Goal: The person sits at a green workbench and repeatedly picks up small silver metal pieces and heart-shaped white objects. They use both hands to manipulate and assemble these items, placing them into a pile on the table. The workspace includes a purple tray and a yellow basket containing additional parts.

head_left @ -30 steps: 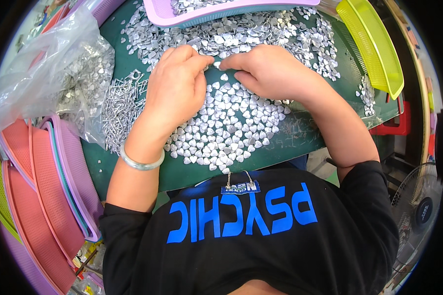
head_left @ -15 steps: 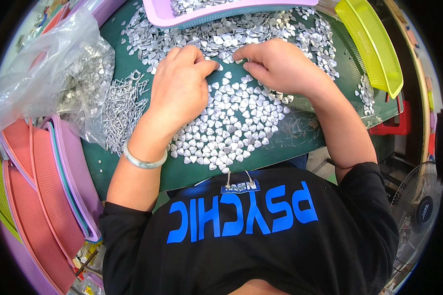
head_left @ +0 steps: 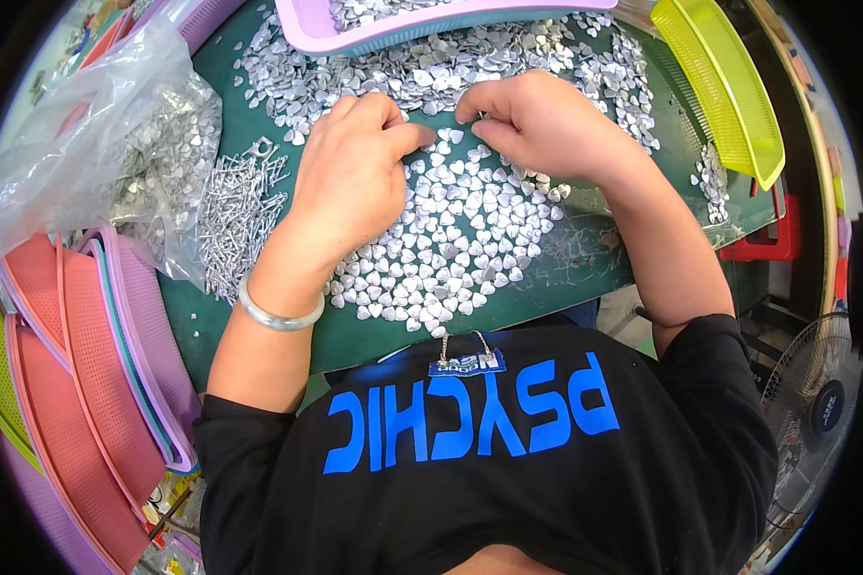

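Flat silver heart-shaped pieces point(head_left: 451, 225) lie spread in a loose single layer on the green tabletop point(head_left: 556, 287). Behind them is a denser heap of the same hearts point(head_left: 412, 81). My left hand point(head_left: 350, 177), a pale bangle at its wrist, rests at the layer's left side with fingers curled down and thumb pointing right. Across a small gap, my right hand point(head_left: 551, 125) has its index finger and thumb bent together at the heap's front edge. Whatever lies under the fingertips of either hand is hidden. A few hearts sit between the two hands.
A purple-rimmed basket point(head_left: 451, 19) of hearts stands at the back. Left are a clear plastic bag point(head_left: 153, 144) of hearts, a pile of metal pins point(head_left: 240, 216) and stacked baskets point(head_left: 91, 335). A lime-green basket point(head_left: 724, 91) and a fan point(head_left: 815, 412) are right.
More hearts now show in the gap between my thumbs, at the far end of the spread layer. My right fingers have shifted slightly; the left hand has barely moved.
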The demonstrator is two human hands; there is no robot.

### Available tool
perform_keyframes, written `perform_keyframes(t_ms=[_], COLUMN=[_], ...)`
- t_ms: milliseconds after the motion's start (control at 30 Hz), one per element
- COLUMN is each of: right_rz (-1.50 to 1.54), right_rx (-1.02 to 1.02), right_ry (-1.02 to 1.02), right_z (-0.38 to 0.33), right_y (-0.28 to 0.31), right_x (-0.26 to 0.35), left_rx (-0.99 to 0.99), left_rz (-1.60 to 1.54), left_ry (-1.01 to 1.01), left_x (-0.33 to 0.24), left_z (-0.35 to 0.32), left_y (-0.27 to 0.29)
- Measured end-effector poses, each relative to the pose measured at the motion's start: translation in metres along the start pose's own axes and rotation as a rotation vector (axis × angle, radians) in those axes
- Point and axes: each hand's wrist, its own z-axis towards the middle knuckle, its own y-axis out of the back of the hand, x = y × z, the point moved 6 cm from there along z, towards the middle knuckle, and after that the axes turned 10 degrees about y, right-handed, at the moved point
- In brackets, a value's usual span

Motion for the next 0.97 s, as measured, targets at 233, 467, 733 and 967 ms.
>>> perform_keyframes(t_ms=[233, 467, 733, 967], right_rz=[-0.079, -0.018, -0.055, 0.094], right_rx=[-0.012, 0.054, -0.182, 0.010], right_ry=[0.024, 0.066, 0.153, 0.151], right_z=[0.004, 0.004, -0.006, -0.004], right_y=[-0.011, -0.007, 0.006, -0.002], right_x=[0.004, 0.004, -0.011, -0.006], left_rx=[0.027, -0.004, 0.057, 0.057], left_rz=[-0.019, -0.018, 0.013, -0.058], left_ry=[-0.044, -0.010, -0.030, -0.016], left_x=[0.000, -0.002, -0.008, -0.004], left_z=[-0.001, 0.002, 0.003, 0.003], left_y=[0.000, -0.002, -0.004, -0.005])
